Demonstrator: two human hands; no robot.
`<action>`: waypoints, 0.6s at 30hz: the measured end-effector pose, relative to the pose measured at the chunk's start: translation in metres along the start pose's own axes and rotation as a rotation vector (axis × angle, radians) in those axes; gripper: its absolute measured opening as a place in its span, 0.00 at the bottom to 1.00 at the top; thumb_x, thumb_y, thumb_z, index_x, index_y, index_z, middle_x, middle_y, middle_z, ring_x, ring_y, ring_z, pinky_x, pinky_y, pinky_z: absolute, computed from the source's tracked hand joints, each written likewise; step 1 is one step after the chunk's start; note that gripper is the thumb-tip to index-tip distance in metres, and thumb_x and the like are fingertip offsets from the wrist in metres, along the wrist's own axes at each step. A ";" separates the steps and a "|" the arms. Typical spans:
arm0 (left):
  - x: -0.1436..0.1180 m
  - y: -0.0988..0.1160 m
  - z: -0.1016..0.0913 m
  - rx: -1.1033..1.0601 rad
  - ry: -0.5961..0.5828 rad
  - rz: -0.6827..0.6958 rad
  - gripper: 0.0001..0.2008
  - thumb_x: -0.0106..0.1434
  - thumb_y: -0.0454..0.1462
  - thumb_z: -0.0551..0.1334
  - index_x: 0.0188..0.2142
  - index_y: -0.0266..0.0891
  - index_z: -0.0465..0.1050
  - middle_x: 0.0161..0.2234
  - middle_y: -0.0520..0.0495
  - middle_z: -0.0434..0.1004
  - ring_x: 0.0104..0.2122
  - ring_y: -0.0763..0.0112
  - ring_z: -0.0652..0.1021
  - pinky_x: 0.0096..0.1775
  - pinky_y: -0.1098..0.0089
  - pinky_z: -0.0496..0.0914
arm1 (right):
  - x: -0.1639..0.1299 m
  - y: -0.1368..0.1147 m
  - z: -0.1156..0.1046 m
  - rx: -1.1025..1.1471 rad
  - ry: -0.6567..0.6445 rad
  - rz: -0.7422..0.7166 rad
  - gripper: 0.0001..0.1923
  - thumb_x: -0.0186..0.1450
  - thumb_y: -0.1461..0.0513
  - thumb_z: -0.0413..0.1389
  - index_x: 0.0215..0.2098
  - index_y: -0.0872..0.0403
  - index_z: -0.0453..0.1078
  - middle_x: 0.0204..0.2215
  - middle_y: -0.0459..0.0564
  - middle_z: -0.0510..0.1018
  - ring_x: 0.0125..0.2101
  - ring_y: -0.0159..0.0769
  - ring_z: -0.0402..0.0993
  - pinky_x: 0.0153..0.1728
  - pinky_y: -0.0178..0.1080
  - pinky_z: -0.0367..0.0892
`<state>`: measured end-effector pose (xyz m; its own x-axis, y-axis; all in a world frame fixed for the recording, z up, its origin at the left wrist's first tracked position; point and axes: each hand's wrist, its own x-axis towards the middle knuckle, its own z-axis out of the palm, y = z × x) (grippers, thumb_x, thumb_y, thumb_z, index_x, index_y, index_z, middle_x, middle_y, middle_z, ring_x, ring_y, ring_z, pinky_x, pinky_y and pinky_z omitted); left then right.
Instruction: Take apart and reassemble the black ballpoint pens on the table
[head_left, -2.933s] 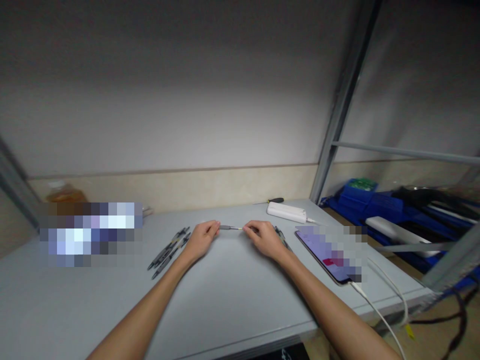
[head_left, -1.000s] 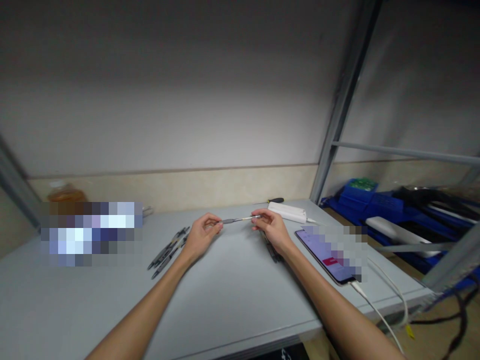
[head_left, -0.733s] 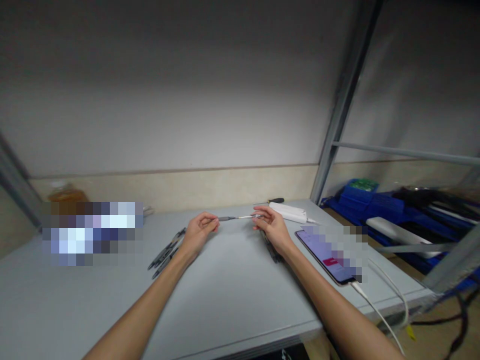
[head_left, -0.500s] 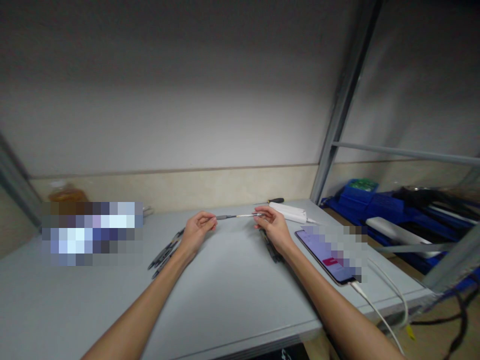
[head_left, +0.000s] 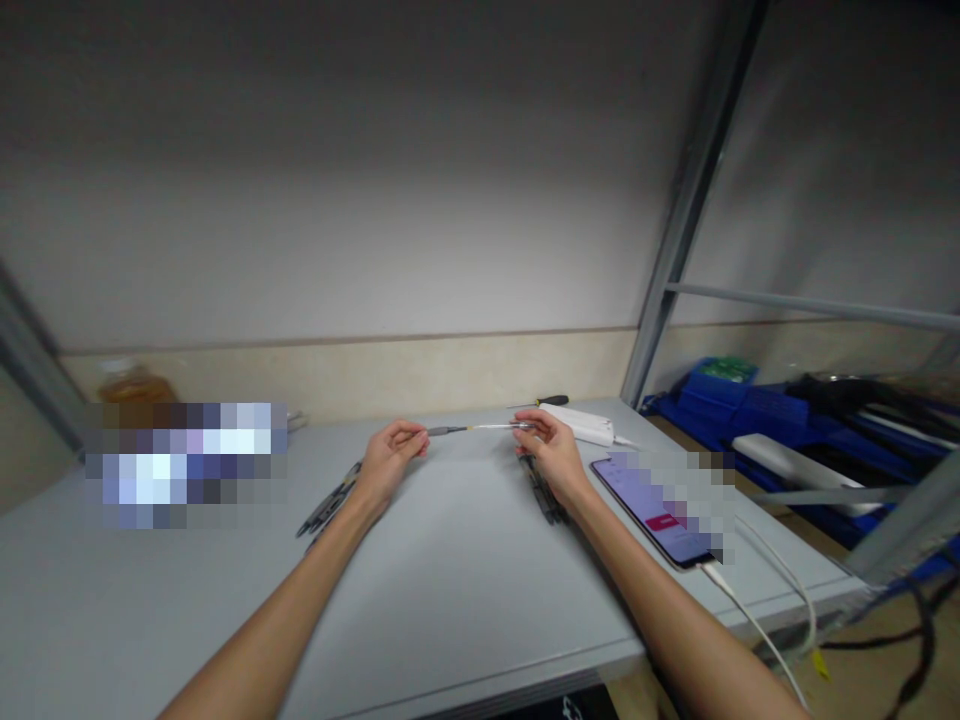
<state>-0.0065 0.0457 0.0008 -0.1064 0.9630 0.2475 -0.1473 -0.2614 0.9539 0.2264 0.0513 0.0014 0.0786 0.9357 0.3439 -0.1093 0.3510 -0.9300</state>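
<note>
My left hand (head_left: 386,461) pinches the grey grip end of a thin pen refill (head_left: 480,428) held level above the grey table (head_left: 450,590). My right hand (head_left: 553,455) pinches the refill's other end. The refill stretches between both hands, off the table top. Several dark pens (head_left: 328,505) lie on the table just left of my left wrist. More dark pen parts (head_left: 542,493) lie under my right hand.
A phone (head_left: 656,505) with a white cable (head_left: 757,625) lies at the right. A white power bank (head_left: 585,425) and a black-handled screwdriver (head_left: 546,402) sit at the back. A blurred patch covers things at the left. Blue crates (head_left: 750,410) and a metal shelf post (head_left: 686,210) stand right.
Both hands lifted from the table and drew apart; more of the thin refill shows between them now than at first. The hands also drifted slightly toward the wall.
</note>
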 end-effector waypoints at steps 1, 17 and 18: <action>0.000 0.000 0.000 0.005 0.002 -0.002 0.18 0.39 0.43 0.71 0.26 0.35 0.70 0.20 0.52 0.73 0.22 0.76 0.72 0.29 0.73 0.67 | 0.000 0.000 0.000 -0.004 0.000 -0.002 0.15 0.48 0.61 0.61 0.34 0.55 0.70 0.32 0.50 0.74 0.29 0.33 0.67 0.25 0.35 0.70; -0.010 -0.002 0.009 0.046 -0.123 0.010 0.15 0.46 0.43 0.69 0.28 0.36 0.70 0.21 0.53 0.72 0.24 0.76 0.72 0.31 0.74 0.65 | -0.008 -0.007 0.009 -0.085 -0.122 -0.028 0.10 0.47 0.61 0.62 0.29 0.55 0.71 0.32 0.51 0.76 0.31 0.36 0.70 0.25 0.35 0.68; -0.010 -0.001 0.009 0.050 -0.122 0.010 0.15 0.46 0.43 0.69 0.28 0.36 0.70 0.21 0.52 0.73 0.24 0.76 0.73 0.31 0.74 0.66 | -0.008 -0.006 0.008 -0.092 -0.122 -0.024 0.11 0.47 0.61 0.62 0.29 0.56 0.72 0.32 0.51 0.76 0.31 0.36 0.70 0.25 0.35 0.68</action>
<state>0.0041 0.0366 -0.0013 0.0132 0.9619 0.2731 -0.0969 -0.2706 0.9578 0.2182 0.0423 0.0056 -0.0414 0.9265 0.3739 -0.0171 0.3735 -0.9275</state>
